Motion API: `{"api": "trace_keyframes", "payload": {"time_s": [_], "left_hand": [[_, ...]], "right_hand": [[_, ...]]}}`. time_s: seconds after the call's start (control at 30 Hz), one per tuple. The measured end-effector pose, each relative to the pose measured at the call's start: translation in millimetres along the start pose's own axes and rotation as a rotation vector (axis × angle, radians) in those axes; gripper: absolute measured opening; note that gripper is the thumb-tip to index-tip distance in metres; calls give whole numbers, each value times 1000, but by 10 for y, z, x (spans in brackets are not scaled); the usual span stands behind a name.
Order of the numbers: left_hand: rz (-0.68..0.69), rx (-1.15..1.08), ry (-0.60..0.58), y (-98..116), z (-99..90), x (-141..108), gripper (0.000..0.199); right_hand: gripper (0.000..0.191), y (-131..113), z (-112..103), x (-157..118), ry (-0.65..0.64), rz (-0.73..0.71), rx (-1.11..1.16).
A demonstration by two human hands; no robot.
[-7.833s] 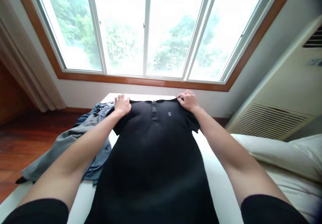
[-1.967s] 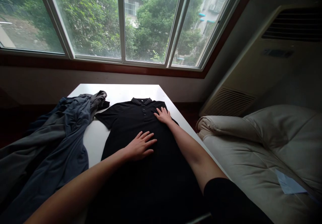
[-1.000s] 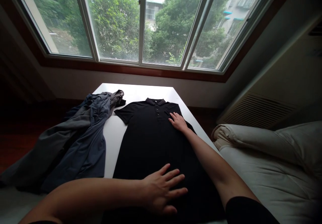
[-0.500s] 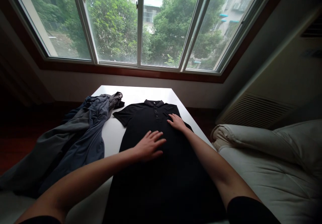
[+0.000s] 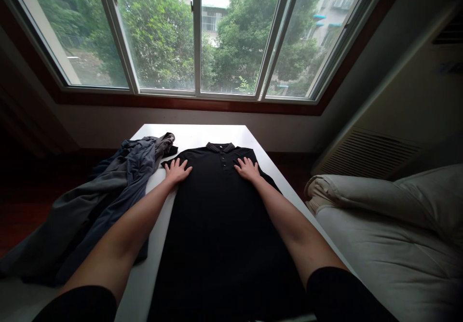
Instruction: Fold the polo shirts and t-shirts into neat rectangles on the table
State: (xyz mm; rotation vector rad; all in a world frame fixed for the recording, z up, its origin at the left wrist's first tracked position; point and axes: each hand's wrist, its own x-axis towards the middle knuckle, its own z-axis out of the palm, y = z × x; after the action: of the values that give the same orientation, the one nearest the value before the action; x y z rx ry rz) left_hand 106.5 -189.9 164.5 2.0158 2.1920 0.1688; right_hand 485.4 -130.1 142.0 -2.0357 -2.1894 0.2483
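Note:
A black polo shirt lies spread front side up on the white table, its collar toward the window. My left hand rests with fingers spread on the shirt's left sleeve area, near the shoulder. On the right side of the chest, below the other shoulder, my right hand lies flat with its fingers apart. Neither hand grips the cloth. The right-hand sleeve is partly hidden behind my right forearm.
A heap of grey and blue clothes covers the table's left side and hangs over its edge. To the right stands a pale padded sofa. Beyond the table are a wall and a wide window.
My left hand has moved from the middle of the shirt out to the left sleeve. My right hand stays at the chest, its fingers now more spread.

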Motion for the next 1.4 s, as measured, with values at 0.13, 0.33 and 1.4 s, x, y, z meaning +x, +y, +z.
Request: {"api": "trace_keyframes", "payload": {"time_s": [0.13, 0.33, 1.4], "left_hand": [[7, -10, 11, -46, 86, 73, 78], [4, -61, 38, -135, 124, 223, 75], [-366, -276, 213, -482, -541, 367, 38]], "right_hand": [[71, 0, 31, -14, 29, 11, 9], [70, -3, 42, -7, 65, 2, -9], [40, 161, 51, -66, 365, -179, 93]]}}
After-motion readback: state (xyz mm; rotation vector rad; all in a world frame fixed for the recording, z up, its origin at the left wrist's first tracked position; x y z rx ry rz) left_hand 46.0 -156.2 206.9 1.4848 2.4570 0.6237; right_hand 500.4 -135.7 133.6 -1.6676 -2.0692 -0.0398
